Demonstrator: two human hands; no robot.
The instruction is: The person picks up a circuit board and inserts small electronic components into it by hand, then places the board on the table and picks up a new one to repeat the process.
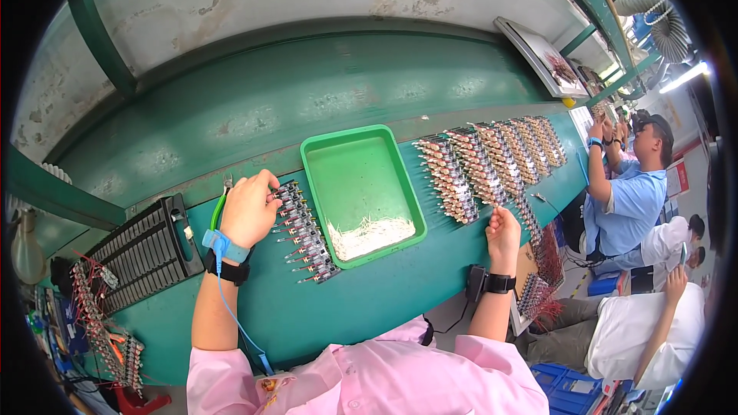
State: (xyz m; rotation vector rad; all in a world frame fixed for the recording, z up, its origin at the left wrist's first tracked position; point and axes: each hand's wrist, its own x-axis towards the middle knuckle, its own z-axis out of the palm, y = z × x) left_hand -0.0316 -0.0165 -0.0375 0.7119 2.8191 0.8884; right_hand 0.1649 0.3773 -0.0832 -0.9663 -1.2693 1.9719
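Observation:
My left hand (247, 209) is closed, its fingertips at the far end of a row of small wired components (306, 234) on the green bench. Whatever is between those fingertips is too small to make out. Green-handled pliers (218, 210) lie right beside that hand, partly covered by it. My right hand (502, 237) is pinched closed at the near side of several slanting rows of similar components (450, 177); nothing I can name shows in its fingers. Between the hands sits a green plastic tray (307, 165) with a heap of thin white pieces (377, 235) at its near end.
A black slotted rack (146, 257) stands left, near hanging wired components (104, 330). Red-wired parts (538, 292) sit below the right edge of the bench (346, 77). A framed panel (538, 58) leans at the far right. A co-worker in blue (634, 192) works along the right.

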